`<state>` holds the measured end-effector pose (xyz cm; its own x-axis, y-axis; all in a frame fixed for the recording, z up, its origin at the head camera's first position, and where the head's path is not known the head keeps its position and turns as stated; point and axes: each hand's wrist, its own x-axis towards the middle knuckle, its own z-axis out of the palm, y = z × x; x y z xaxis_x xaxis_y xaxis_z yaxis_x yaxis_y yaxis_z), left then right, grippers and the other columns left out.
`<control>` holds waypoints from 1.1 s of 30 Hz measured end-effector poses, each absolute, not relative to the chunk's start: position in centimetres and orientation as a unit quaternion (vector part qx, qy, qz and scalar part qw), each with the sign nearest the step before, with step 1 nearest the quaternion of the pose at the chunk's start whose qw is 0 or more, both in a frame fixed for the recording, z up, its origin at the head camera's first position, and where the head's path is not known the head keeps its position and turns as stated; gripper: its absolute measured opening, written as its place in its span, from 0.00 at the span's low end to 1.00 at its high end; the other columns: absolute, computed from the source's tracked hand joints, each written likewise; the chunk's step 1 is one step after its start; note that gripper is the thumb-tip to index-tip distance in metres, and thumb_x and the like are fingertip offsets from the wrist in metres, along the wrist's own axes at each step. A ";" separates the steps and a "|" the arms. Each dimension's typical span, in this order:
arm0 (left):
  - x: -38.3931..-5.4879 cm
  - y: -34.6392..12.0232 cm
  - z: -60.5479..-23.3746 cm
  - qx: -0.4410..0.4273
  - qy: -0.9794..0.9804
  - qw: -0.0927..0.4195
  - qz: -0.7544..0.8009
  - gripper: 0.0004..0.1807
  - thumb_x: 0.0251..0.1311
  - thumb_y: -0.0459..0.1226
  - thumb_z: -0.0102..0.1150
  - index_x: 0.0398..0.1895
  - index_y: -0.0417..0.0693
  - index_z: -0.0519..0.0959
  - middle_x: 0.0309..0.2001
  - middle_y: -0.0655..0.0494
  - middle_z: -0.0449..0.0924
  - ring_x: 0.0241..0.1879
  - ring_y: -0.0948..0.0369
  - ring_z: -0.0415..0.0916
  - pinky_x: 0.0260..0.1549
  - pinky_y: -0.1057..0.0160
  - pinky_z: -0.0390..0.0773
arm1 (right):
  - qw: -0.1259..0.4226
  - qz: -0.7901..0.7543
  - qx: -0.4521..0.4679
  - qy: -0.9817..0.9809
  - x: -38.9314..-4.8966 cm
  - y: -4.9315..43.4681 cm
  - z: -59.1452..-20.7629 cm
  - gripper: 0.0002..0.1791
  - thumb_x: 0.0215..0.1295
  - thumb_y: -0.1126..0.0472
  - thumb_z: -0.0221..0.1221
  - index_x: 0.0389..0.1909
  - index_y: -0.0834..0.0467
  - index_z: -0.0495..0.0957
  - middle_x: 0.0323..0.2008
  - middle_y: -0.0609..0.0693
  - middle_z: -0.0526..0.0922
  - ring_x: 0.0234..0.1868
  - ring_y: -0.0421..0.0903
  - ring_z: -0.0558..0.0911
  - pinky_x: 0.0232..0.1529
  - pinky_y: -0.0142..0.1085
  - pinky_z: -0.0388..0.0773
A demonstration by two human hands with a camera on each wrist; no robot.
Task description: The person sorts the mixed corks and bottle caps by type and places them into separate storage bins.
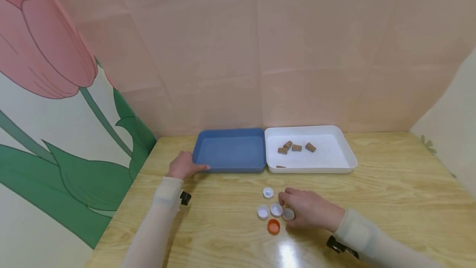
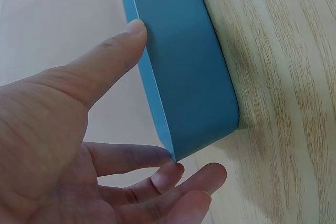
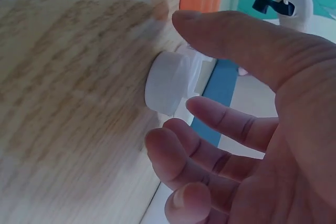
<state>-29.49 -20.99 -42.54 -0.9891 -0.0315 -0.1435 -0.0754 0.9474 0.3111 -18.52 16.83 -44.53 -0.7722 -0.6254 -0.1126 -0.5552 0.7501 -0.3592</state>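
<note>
My right hand (image 1: 310, 208) is low over the table around a white bottle cap (image 3: 168, 83); in the right wrist view a gap shows between the thumb and the loosely bent fingers, with the cap between them. Beside it lie more white caps (image 1: 276, 209) and an orange cap (image 1: 273, 226). At the front left corner of a blue tray (image 1: 230, 170), my left hand (image 1: 182, 165) rests its thumb along the rim. The left wrist view shows the index fingertip at the tray's corner (image 2: 173, 156), other fingers spread loosely below.
A white tray (image 1: 331, 158) stands against the right side of the blue one, holding several brown cork stoppers (image 1: 296, 147). Behind both trays rises a pinkish paper-covered wall (image 1: 256, 53). A wall with a painted tulip (image 1: 52, 40) borders the wooden table (image 1: 223, 226) on the left.
</note>
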 end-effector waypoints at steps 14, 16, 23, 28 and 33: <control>-28.9 -20.9 -42.9 -0.012 0.985 0.064 0.157 0.40 0.55 0.61 0.67 0.50 0.31 0.79 0.56 0.31 0.75 0.40 0.50 0.77 0.29 0.53 0.77 | 0.126 -0.169 -0.307 0.928 -18.2 17.1 -45.3 0.19 0.47 0.56 0.73 0.38 0.48 0.75 0.34 0.40 0.74 0.30 0.35 0.73 0.31 0.36 0.74; -28.7 -20.8 -42.9 -0.010 0.986 0.066 0.155 0.42 0.57 0.61 0.65 0.56 0.29 0.76 0.60 0.28 0.71 0.44 0.46 0.77 0.33 0.50 0.79 | 0.132 -0.173 -0.301 0.928 -18.2 17.3 -45.3 0.19 0.48 0.56 0.74 0.39 0.48 0.75 0.35 0.40 0.75 0.31 0.35 0.73 0.32 0.36 0.74; -27.1 -20.2 -42.5 0.004 0.990 0.039 0.138 0.45 0.62 0.59 0.62 0.67 0.29 0.67 0.59 0.28 0.67 0.45 0.43 0.79 0.37 0.45 0.80 | 0.108 -0.191 -0.295 0.930 -18.4 18.7 -45.1 0.22 0.51 0.49 0.73 0.42 0.51 0.76 0.33 0.40 0.75 0.30 0.36 0.73 0.30 0.35 0.73; -24.8 -18.6 -42.3 0.033 0.989 0.015 0.140 0.40 0.62 0.54 0.64 0.66 0.31 0.69 0.60 0.29 0.68 0.43 0.44 0.81 0.37 0.45 0.81 | 0.078 -0.203 -0.275 0.937 -19.1 20.5 -44.8 0.21 0.55 0.46 0.71 0.43 0.53 0.77 0.34 0.44 0.79 0.33 0.39 0.77 0.32 0.38 0.75; -22.6 -16.4 -41.9 0.095 0.982 0.012 0.162 0.32 0.61 0.50 0.66 0.60 0.35 0.76 0.54 0.37 0.79 0.47 0.46 0.81 0.41 0.46 0.81 | 0.032 -0.210 -0.250 0.945 -20.5 23.2 -44.3 0.18 0.62 0.50 0.68 0.43 0.57 0.77 0.32 0.46 0.78 0.29 0.39 0.74 0.29 0.36 0.73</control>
